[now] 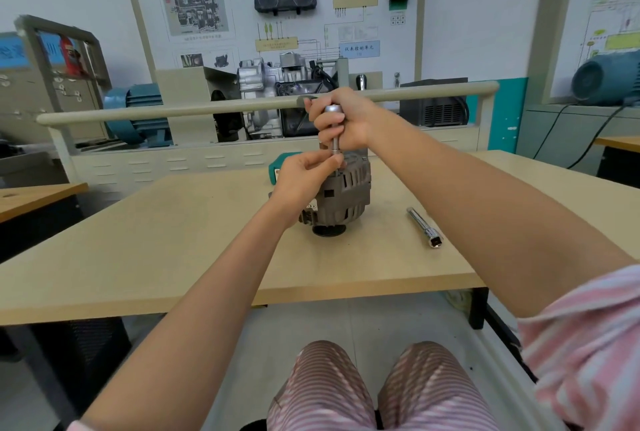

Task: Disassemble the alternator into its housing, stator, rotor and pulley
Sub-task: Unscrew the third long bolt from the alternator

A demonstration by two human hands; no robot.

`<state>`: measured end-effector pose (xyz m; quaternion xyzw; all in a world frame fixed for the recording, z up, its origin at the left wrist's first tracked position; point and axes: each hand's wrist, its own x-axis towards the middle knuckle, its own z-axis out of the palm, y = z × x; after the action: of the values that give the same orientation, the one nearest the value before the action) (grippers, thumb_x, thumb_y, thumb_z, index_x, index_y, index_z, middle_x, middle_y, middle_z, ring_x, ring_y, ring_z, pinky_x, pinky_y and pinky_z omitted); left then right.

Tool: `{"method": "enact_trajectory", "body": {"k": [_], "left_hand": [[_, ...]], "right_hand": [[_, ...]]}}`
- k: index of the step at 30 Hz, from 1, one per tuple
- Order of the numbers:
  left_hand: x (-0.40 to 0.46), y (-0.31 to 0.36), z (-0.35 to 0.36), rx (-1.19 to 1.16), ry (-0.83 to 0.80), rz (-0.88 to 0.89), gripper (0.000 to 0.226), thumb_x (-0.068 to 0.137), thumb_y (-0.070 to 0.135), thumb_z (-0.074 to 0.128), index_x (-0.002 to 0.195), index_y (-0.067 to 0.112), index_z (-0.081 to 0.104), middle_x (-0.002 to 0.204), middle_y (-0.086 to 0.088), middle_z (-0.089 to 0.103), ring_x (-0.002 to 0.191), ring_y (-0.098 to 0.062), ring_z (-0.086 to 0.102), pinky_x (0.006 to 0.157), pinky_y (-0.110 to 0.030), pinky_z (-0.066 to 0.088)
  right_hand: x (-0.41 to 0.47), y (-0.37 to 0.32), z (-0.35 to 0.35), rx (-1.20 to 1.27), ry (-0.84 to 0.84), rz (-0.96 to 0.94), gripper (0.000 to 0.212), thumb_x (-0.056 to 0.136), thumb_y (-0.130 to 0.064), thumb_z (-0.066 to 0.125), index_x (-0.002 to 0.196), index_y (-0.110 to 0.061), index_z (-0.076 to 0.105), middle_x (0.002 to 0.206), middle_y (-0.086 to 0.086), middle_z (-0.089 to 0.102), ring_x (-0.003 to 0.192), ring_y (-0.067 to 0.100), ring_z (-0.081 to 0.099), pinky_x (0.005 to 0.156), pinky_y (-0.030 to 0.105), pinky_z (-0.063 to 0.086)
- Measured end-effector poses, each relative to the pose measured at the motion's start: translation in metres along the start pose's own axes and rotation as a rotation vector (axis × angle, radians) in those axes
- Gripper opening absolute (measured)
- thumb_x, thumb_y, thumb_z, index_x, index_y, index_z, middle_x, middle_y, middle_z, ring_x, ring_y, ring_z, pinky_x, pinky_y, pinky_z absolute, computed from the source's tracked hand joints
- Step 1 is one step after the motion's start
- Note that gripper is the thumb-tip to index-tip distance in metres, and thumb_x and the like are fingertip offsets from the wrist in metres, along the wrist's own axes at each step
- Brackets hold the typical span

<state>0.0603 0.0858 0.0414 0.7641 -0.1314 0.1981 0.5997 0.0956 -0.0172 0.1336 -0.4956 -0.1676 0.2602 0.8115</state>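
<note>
While both hands [341, 120] grip a socket driver [334, 131], the alternator [341, 193] stands on a beige table [173, 243].

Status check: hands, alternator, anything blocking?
Right hand grips the socket driver upright on the alternator. Left hand pinches the driver's lower end. Alternator stands pulley-down, still assembled. Spare extension bar lies clear to the right.

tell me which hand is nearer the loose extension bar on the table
Right. The right hand grips the upright tool above the alternator; the left hand is further from the extension bar.
</note>
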Motion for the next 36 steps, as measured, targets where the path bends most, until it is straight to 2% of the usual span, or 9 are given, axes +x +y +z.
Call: {"method": "enact_trajectory", "body": {"k": [3, 5, 9, 15, 21, 26, 30, 32, 36], "left_hand": [[0.0, 0.002, -0.001, -0.006, -0.016, -0.007, 0.013, 0.092, 0.025, 0.064, 0.089, 0.017, 0.073, 0.084, 0.006, 0.072, 0.076, -0.006, 0.063, 0.064, -0.021, 0.049], [0.0, 0.002, -0.001, -0.011, -0.003, -0.002, 0.011, 0.092, 0.022, 0.064, 0.088, 0.017, 0.073, 0.084, 0.004, 0.071, 0.079, -0.01, 0.064, 0.067, -0.025, 0.051], [-0.001, 0.004, 0.002, -0.014, 0.028, -0.007, 0.016, 0.092, 0.016, 0.063, 0.103, 0.01, 0.073, 0.089, -0.002, 0.071, 0.094, -0.022, 0.066, 0.081, -0.037, 0.053], [-0.002, 0.002, 0.002, -0.006, 0.021, -0.004, 0.019, 0.092, 0.025, 0.063, 0.102, 0.012, 0.073, 0.094, 0.001, 0.073, 0.088, -0.012, 0.064, 0.07, -0.025, 0.049], [-0.002, 0.005, 0.0, 0.03, -0.009, 0.002, 0.016, 0.092, 0.029, 0.063, 0.09, 0.016, 0.073, 0.078, 0.01, 0.069, 0.069, -0.001, 0.059, 0.059, -0.017, 0.045], [-0.001, 0.005, 0.002, 0.011, 0.026, -0.005, 0.011, 0.091, 0.024, 0.064, 0.088, 0.019, 0.073, 0.082, 0.006, 0.071, 0.076, -0.007, 0.062, 0.067, -0.024, 0.051], [0.0, 0.006, 0.005, 0.032, 0.062, -0.019, 0.014, 0.091, 0.016, 0.063, 0.083, 0.024, 0.071, 0.081, 0.003, 0.07, 0.087, -0.018, 0.064, 0.08, -0.038, 0.054], [-0.001, 0.005, 0.005, 0.023, 0.064, -0.023, 0.015, 0.091, 0.016, 0.063, 0.082, 0.025, 0.071, 0.08, 0.004, 0.071, 0.088, -0.018, 0.065, 0.08, -0.038, 0.054], [-0.002, 0.004, 0.004, 0.002, 0.043, -0.017, 0.016, 0.089, 0.024, 0.066, 0.102, 0.016, 0.073, 0.088, 0.004, 0.072, 0.09, -0.014, 0.065, 0.075, -0.027, 0.05]], "right_hand": [[-0.002, 0.003, 0.006, -0.028, 0.041, -0.026, 0.028, 0.096, -0.007, 0.026, 0.079, -0.012, 0.048, 0.042, -0.009, 0.042, 0.025, 0.002, 0.028, 0.029, 0.014, 0.013], [0.0, 0.011, 0.015, -0.042, 0.25, -0.152, 0.027, 0.096, -0.009, 0.027, 0.077, -0.012, 0.047, 0.049, -0.007, 0.043, 0.028, 0.003, 0.029, 0.029, 0.014, 0.014], [0.009, 0.026, 0.025, 0.117, 0.722, -0.573, 0.016, 0.096, -0.003, 0.035, 0.107, -0.016, 0.035, 0.07, 0.005, 0.05, 0.046, 0.009, 0.043, 0.032, 0.014, 0.032], [0.002, 0.012, 0.018, -0.048, 0.425, -0.254, 0.03, 0.095, -0.011, 0.028, 0.069, -0.013, 0.043, 0.055, -0.003, 0.041, 0.029, 0.004, 0.032, 0.029, 0.015, 0.015], [-0.002, 0.004, 0.001, 0.013, 0.006, -0.046, 0.024, 0.096, -0.007, 0.029, 0.083, -0.011, 0.05, 0.042, -0.009, 0.044, 0.026, 0.002, 0.027, 0.029, 0.014, 0.013], [-0.002, 0.014, 0.013, 0.017, 0.292, -0.227, 0.026, 0.093, -0.006, 0.03, 0.075, -0.012, 0.047, 0.048, -0.005, 0.044, 0.028, 0.004, 0.028, 0.029, 0.014, 0.014], [0.007, 0.026, 0.024, 0.19, 0.753, -0.605, 0.018, 0.097, -0.004, 0.032, 0.114, -0.003, 0.039, 0.07, 0.006, 0.05, 0.044, 0.01, 0.039, 0.032, 0.016, 0.03], [0.01, 0.026, 0.025, 0.186, 0.754, -0.605, 0.027, 0.098, -0.005, 0.033, 0.125, -0.008, 0.037, 0.076, 0.008, 0.052, 0.045, 0.011, 0.041, 0.032, 0.016, 0.031], [0.004, 0.019, 0.025, -0.034, 0.568, -0.362, 0.019, 0.094, -0.009, 0.033, 0.082, -0.009, 0.047, 0.062, 0.001, 0.044, 0.036, 0.008, 0.035, 0.027, 0.015, 0.019]]}}
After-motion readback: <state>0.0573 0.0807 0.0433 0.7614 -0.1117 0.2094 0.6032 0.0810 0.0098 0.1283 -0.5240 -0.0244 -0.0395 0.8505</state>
